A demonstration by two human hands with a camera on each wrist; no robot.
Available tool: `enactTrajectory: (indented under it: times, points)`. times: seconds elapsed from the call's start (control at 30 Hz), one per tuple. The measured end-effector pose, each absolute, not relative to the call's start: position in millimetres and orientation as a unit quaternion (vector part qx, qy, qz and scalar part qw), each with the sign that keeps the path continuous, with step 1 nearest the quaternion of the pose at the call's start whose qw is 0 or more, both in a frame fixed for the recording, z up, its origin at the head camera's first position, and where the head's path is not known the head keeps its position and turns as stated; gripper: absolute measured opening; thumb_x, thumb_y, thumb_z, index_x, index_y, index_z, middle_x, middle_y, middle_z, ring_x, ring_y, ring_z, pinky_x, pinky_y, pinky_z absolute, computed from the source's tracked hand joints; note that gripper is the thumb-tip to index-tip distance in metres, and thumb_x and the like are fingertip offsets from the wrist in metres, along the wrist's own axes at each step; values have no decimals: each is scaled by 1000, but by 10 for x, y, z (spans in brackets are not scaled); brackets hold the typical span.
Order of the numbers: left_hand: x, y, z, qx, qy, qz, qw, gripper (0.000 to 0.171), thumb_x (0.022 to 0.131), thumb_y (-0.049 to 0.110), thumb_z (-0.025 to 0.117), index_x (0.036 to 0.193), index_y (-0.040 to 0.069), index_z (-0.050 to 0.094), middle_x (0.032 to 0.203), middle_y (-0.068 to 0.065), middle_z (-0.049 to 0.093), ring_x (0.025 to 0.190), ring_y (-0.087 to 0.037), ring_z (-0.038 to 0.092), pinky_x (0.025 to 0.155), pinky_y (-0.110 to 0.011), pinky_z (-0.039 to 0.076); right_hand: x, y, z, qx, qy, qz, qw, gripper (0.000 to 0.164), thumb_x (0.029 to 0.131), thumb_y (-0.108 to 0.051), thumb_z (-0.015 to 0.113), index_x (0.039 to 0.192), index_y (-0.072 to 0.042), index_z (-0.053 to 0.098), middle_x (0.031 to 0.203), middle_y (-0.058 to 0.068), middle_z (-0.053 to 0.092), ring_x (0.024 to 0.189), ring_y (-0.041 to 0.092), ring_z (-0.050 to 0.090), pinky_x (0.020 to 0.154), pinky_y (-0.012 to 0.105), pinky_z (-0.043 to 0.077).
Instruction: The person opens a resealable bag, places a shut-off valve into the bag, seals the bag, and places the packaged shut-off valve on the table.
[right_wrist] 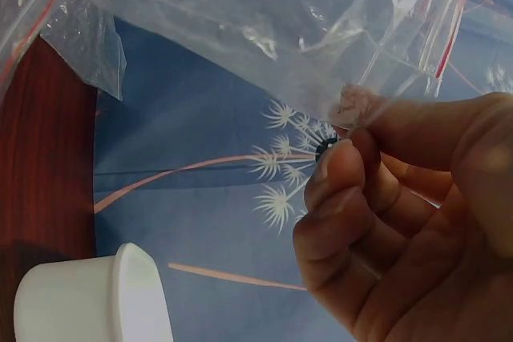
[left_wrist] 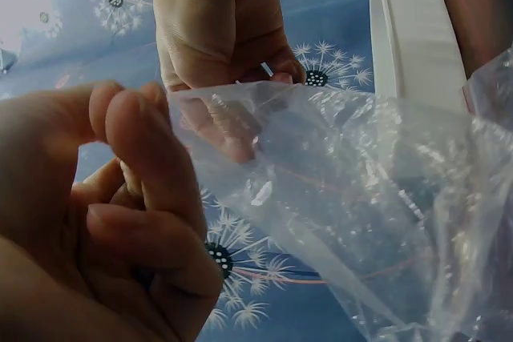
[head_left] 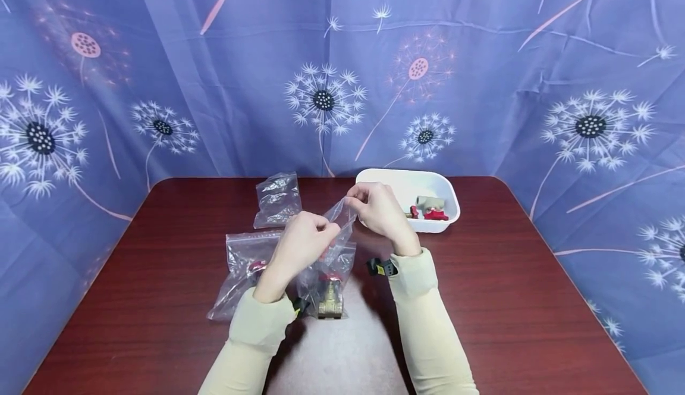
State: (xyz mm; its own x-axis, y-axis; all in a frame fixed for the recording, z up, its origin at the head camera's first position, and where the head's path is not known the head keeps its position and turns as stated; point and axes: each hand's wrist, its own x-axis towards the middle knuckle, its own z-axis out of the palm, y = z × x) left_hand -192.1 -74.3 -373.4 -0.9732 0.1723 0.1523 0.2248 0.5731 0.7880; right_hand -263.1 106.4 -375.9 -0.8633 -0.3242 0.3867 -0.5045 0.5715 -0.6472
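A clear zip bag (head_left: 345,256) hangs between both hands, with a brass valve (head_left: 330,303) with a red handwheel at its bottom, close over the table. My left hand (head_left: 304,241) pinches the bag's upper edge between thumb and fingertips. On the other side of the mouth, my right hand (head_left: 379,209) pinches the bag's top corner with thumb and forefinger. In the right wrist view, the bag's red seal line shows above the right hand (right_wrist: 401,206). The left wrist view shows the film stretched from the left hand (left_wrist: 136,206) toward the right.
Left of the hands lies another clear bag (head_left: 227,297) holding a red-handled piece, partly hidden by the left arm. A flat clear bag (head_left: 278,200) lies behind. At the back right stands a white tub (head_left: 449,190) with red-handled valves (head_left: 434,209). A patterned curtain (head_left: 342,44) hangs behind the table.
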Motion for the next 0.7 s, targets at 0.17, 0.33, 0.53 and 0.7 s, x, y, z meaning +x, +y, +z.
enactTrajectory:
  times: [0.17, 0.33, 0.53, 0.7]
  points:
    - [-1880, -739, -3687, -133, -891, -433, 24, 32, 85, 18, 55, 54, 14, 61, 41, 6, 49, 40, -14, 48, 44, -31, 36, -2632, 1082, -3758, 257, -871, 409, 94, 9, 90, -12, 70, 81, -13, 72, 59, -6, 57, 53, 11, 52, 52, 28, 43]
    - [-1834, -803, -3613, -132, -893, -428, 40, 35, 96, 25, 53, 64, 16, 66, 44, 7, 49, 42, -14, 49, 46, -33, 38, -2609, 1099, -3746, 256, -865, 425, 73, 8, 89, -13, 72, 81, -12, 73, 61, -5, 59, 55, 12, 52, 53, 28, 43]
    - [-1794, -1020, -3512, -82, -922, -359, 124, 38, 99, 48, 51, 79, 20, 69, 52, 5, 48, 53, -17, 50, 51, -36, 39, -2573, 1114, -3720, 255, -864, 431, 42, 7, 89, -13, 72, 83, -11, 74, 67, -3, 62, 61, 12, 55, 58, 28, 46]
    - [-1823, -1252, -3503, -101, -919, -365, 109, 29, 96, 44, 59, 111, 22, 72, 82, 6, 69, 66, -14, 59, 64, -38, 48, -2556, 1117, -3686, 256, -861, 440, 18, 6, 90, -14, 72, 85, -12, 74, 69, -2, 64, 65, 13, 56, 60, 28, 46]
